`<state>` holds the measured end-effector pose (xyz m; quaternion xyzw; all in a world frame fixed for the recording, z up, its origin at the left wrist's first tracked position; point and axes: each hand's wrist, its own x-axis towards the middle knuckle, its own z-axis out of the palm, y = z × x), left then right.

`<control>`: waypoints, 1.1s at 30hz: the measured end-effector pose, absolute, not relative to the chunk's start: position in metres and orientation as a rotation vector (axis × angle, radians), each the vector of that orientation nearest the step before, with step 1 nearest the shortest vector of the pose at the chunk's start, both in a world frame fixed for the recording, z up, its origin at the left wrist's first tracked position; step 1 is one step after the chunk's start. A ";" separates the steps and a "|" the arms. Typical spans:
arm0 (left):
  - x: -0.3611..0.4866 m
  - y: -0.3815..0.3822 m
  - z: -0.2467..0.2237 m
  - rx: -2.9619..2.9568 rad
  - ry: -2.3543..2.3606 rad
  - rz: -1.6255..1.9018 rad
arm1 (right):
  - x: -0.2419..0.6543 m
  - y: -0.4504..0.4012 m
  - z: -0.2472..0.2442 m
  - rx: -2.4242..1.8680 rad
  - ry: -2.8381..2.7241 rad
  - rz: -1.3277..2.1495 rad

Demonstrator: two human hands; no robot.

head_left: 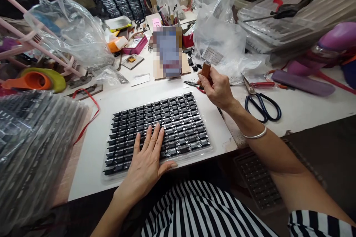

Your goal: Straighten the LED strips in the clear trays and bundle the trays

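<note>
A clear plastic tray [194, 154] lies on the white table, filled with rows of small black electronic parts [178, 118]. My left hand [147, 155] rests flat on the lower middle of these rows, fingers spread, the thumb near the tray's front edge. Beyond the tray's right back corner, my right hand [218, 87] is raised and closed around a brown block-like object [205, 70], whose upper end sticks out of the fist. Just behind that hand, pliers [191, 83] lie on the table.
Stacked filled trays [36, 148] stand at the left beside a red ribbon [91, 118]. Dark-handled scissors [263, 107] and a purple case [303, 82] lie right. Plastic bags [219, 33], a pink box [135, 46] and a pen holder [168, 20] are at the back.
</note>
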<state>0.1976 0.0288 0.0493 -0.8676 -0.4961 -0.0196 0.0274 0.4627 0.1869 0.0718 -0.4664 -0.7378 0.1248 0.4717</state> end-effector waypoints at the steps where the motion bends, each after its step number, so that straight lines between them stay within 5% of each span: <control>1: 0.199 0.029 0.049 -2.683 -1.525 -0.056 | 0.463 0.187 0.072 -1.137 -1.807 0.308; 24: 0.163 0.006 0.049 -2.535 -1.841 -0.163 | 0.472 0.190 0.075 -1.186 -1.670 0.365; 33: 0.116 -0.011 0.036 -2.406 -2.007 -0.271 | 0.467 0.084 0.085 -1.336 -1.334 0.548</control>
